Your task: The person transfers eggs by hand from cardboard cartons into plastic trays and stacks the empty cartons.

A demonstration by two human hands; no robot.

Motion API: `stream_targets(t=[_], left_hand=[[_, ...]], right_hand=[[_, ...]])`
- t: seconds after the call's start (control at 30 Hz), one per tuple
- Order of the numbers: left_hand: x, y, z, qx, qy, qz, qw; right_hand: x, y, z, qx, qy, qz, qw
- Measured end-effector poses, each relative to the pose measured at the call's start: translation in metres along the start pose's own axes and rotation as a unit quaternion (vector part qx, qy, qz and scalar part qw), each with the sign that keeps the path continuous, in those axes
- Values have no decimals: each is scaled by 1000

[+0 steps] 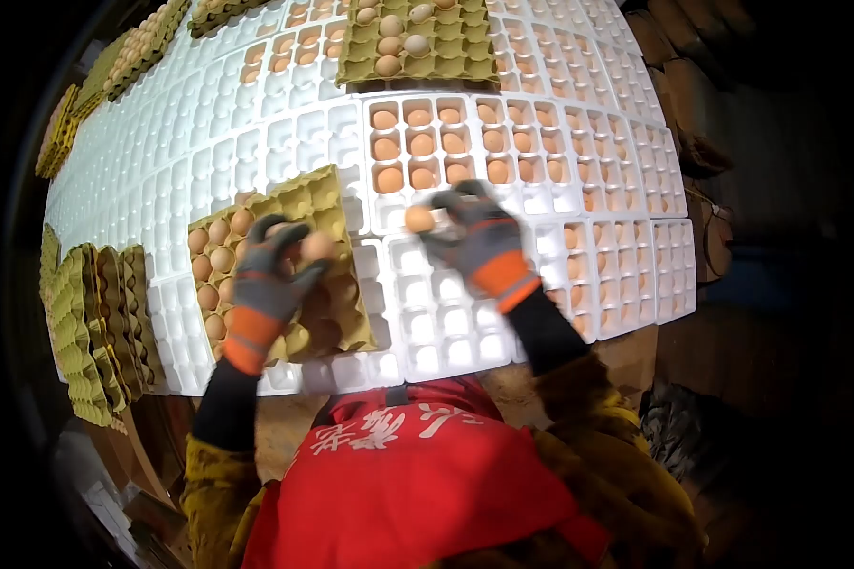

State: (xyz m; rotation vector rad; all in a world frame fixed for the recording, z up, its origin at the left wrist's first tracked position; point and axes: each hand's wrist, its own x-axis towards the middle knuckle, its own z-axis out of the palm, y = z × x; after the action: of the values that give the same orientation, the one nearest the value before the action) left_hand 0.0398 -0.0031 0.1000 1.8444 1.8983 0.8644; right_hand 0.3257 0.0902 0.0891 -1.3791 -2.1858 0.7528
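Both hands wear grey and orange gloves. My left hand (273, 275) is over the yellow-green egg carton (351, 318), its fingers curled round a brown egg (317, 247), slightly blurred. Rows of eggs (218, 230) fill the left part of that carton. My right hand (474, 237) is over the white foam tray (432, 322), with a brown egg (419, 220) at its fingertips. Just beyond it, a white tray section holds three rows of brown eggs (422, 144). The near cells of the tray between my hands hold no eggs.
Another carton (455, 57) with several eggs lies at the top centre. Stacked cartons (83, 322) stand at the left edge, and more egg-filled cartons (140, 47) at the upper left. White trays with eggs (626, 270) extend along the right side.
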Motion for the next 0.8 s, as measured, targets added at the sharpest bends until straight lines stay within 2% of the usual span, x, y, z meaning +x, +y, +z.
stream_targets(t=[0.03,0.07,0.1,0.13,0.2,0.23,0.27,0.3,0.33,0.37,0.4,0.43,0.47,0.5,0.57,0.6,0.63,0.7,0.73,0.77,0.8], left_hand=[[13,23,24,-44,-31,-33,998],[23,42,49,-10,-15,38,999],[36,63,75,-12,-39,39,998],[48,87,98,-52,-73,-5,996],[68,98,152,54,-75,37,995],[76,100,173,131,-85,61,986],[84,102,184,154,-139,14,978],[85,101,190,161,-114,2,980],[84,97,191,161,-104,4,981],[81,99,185,160,-98,4,982],[74,91,183,179,-75,35,980],[70,84,181,196,-114,7,974],[65,81,179,217,-110,22,970],[62,79,178,237,-103,38,965],[64,79,177,40,-28,-10,999],[62,78,177,-61,11,-37,997],[60,60,185,-165,58,-113,978],[59,34,198,-152,150,0,977],[57,16,208,-67,112,36,991],[53,0,207,21,74,69,995],[53,11,202,82,56,64,993]], right_hand=[[-4,21,-24,-41,5,39,998],[-5,40,-44,-114,1,62,992],[-6,53,-56,-187,-3,88,978],[-3,65,-60,-209,-15,82,974],[4,98,-60,-255,-41,71,964],[6,116,-48,-305,-41,25,951],[4,124,-44,-254,-44,38,965],[4,132,-43,-201,-47,48,977],[-2,140,-44,-151,22,38,988],[-2,140,-54,-46,26,86,995],[-4,154,-52,25,51,64,996],[-8,172,-47,96,79,45,991],[-5,175,-49,63,73,3,995],[-6,177,-58,172,35,85,981],[-2,180,-80,375,-43,237,895],[-3,194,-81,463,10,227,857],[1,214,-64,504,107,140,845],[3,209,-61,288,203,23,935],[3,209,-55,202,211,-44,955],[3,225,-50,-54,207,-155,965],[3,243,-47,-87,186,-175,963]])
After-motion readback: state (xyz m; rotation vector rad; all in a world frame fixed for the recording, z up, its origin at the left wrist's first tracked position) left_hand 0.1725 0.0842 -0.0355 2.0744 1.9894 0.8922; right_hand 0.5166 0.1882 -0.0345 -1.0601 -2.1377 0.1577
